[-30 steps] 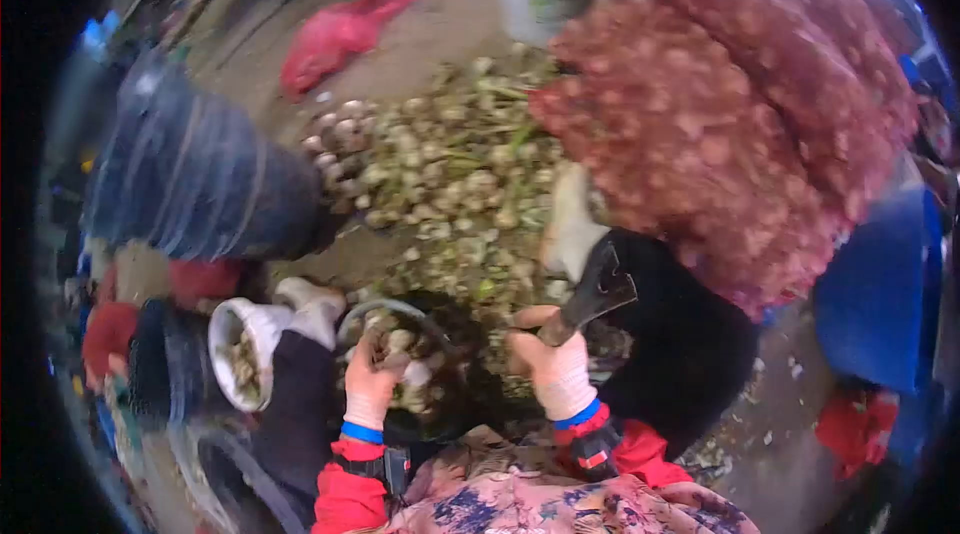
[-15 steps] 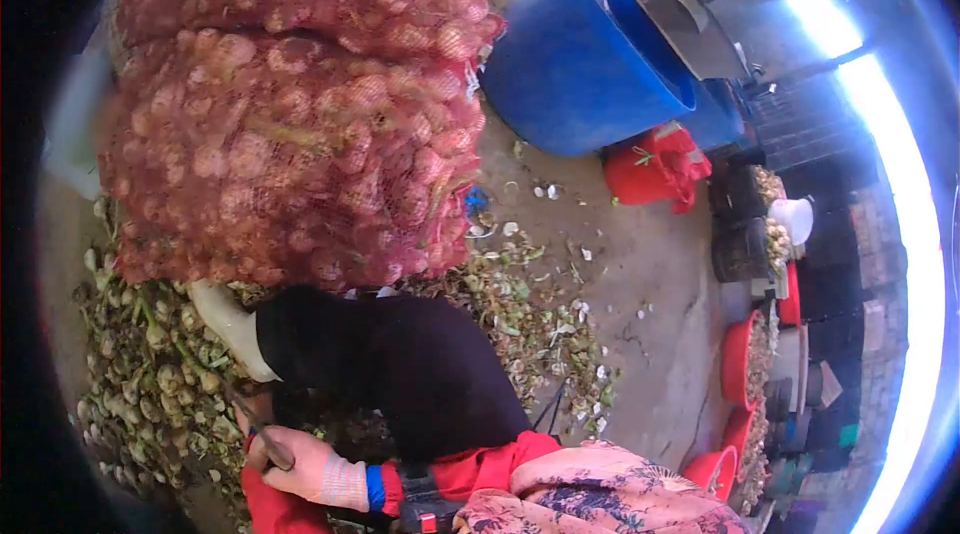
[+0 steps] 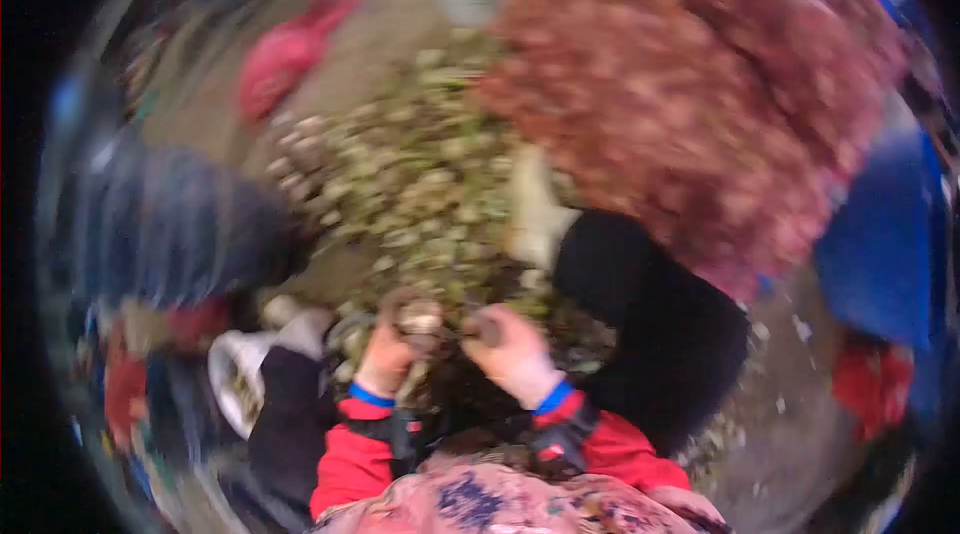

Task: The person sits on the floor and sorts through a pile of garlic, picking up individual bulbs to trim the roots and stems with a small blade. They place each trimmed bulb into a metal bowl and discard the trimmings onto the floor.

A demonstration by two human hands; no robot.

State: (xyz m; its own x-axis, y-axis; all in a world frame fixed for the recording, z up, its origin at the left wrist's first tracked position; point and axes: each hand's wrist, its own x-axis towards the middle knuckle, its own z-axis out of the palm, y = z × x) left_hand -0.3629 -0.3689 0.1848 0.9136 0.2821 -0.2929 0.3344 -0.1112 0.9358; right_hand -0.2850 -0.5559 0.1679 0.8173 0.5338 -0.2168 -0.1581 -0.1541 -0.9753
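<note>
My left hand (image 3: pixel 385 352) is closed around a pale garlic bulb (image 3: pixel 420 316). Close beside it, my right hand (image 3: pixel 512 354) wraps round the brown handle (image 3: pixel 487 330) of what looks like a small knife; motion blur hides its blade. Both hands are above a heap of garlic with stalks (image 3: pixel 420 194) on the ground. The two hands are a short way apart, in front of my body between my knees.
Large red mesh sacks of garlic (image 3: pixel 660 104) stand at the upper right. A blue tub (image 3: pixel 875 234) and a red bag (image 3: pixel 872 384) are at the far right. A white bucket (image 3: pixel 228 384) stands by my left leg. A pink bag (image 3: pixel 285 59) lies upper left.
My view has swung left from the sacks and tubs, so the garlic heap and both hands now sit in the middle. The garlic bulb in my left hand has come into sight.
</note>
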